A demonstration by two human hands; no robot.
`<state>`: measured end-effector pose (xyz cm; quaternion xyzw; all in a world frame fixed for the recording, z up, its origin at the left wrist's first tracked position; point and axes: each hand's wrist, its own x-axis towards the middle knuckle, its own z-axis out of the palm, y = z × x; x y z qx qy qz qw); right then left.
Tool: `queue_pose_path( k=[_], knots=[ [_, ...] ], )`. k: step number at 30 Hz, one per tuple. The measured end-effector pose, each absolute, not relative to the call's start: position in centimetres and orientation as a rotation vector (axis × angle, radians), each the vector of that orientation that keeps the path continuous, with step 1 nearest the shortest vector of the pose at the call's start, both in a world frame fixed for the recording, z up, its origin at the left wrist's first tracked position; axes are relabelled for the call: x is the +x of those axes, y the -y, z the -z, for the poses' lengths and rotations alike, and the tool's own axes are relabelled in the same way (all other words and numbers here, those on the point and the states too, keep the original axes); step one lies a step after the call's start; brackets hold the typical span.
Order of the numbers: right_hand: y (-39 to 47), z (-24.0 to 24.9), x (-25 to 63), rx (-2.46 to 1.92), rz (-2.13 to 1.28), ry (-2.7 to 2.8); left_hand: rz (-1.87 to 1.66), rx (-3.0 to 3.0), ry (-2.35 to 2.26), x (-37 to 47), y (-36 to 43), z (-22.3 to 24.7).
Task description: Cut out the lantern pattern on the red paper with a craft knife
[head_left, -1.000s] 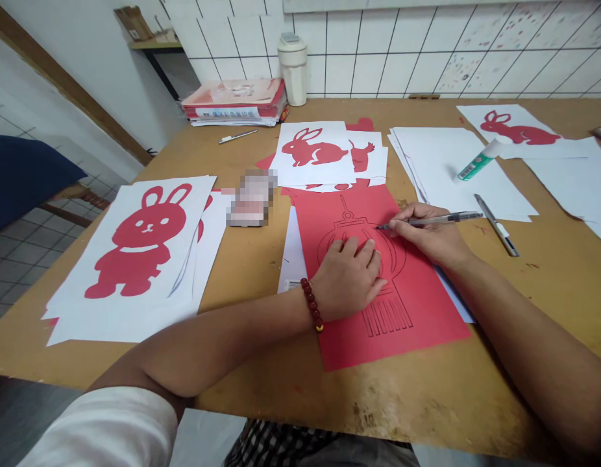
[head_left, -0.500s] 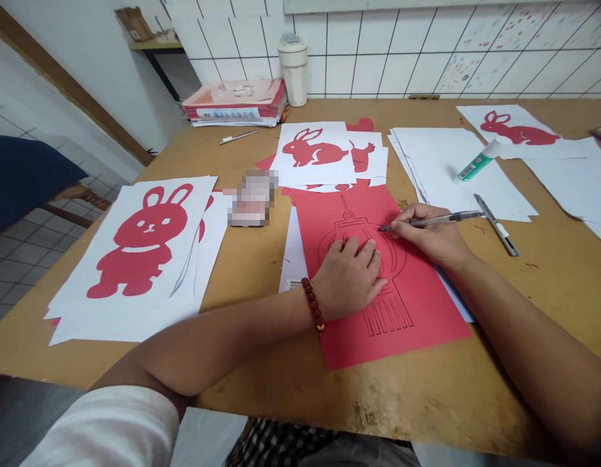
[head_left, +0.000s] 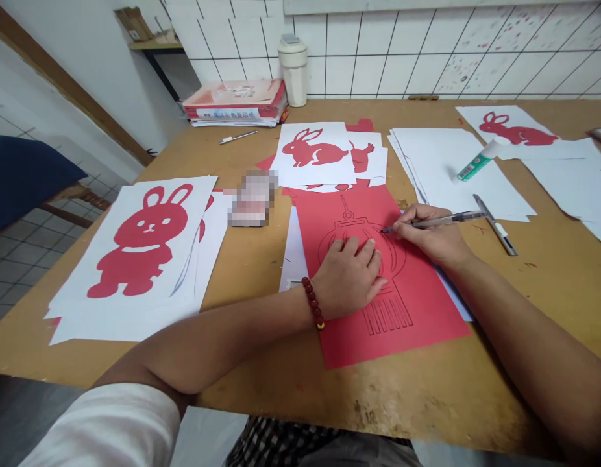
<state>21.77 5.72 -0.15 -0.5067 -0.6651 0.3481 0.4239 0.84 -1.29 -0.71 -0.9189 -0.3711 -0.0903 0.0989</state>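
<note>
Pen has slid toward four o'clock in pinching right fingers, left fingers spread over the mostly drawn lantern, its middle hidden.

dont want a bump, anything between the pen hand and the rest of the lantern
Yes: the left hand covers the middle of the lantern drawing. Nothing visible separates the pen in the right hand from the upper right outline.

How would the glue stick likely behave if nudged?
The glue stick would probably roll, since its body looks cylindrical and lies on its side. It is likely stiff, with a smooth plastic-looking tube, and might slide easily over the white paper beneath it.
</note>
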Motion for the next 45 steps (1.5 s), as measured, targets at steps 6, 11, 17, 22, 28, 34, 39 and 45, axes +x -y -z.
queue_pose_path(
  k=[6, 11, 17, 22, 28, 34, 39, 45],
  knots=[
    [-5.6, 0.1, 21.8, -1.270, -0.887, 1.641, 0.257, -2.721, 1.098, 0.8, 1.3, 0.6],
    [-5.7, 0.3, 22.0, -1.277, -0.876, 1.668, 0.267, -2.720, 1.095, 0.8, 1.3, 0.6],
    [-5.6, 0.2, 22.1, -1.272, -0.870, 1.666, 0.265, -2.707, 1.086, 0.8, 1.2, 0.8],
    [-5.4, 0.1, 22.1, -1.280, -0.832, 1.695, 0.235, -2.721, 1.101, 0.9, 1.3, 0.6],
    [-4.6, 0.1, 22.4, -1.294, -0.831, 1.632, 0.242, -2.731, 1.103, 0.9, 1.3, 0.5],
    [-4.6, 0.0, 22.3, -1.299, -0.874, 1.612, 0.269, -2.701, 1.081, 0.8, 1.2, 0.7],
    [-4.6, -0.3, 22.2, -1.329, -0.879, 1.649, 0.249, -2.724, 1.089, 0.9, 1.2, 0.6],
    [-4.6, -0.2, 22.2, -1.333, -0.886, 1.634, 0.268, -2.716, 1.087, 0.8, 1.2, 0.7]
  ],
)
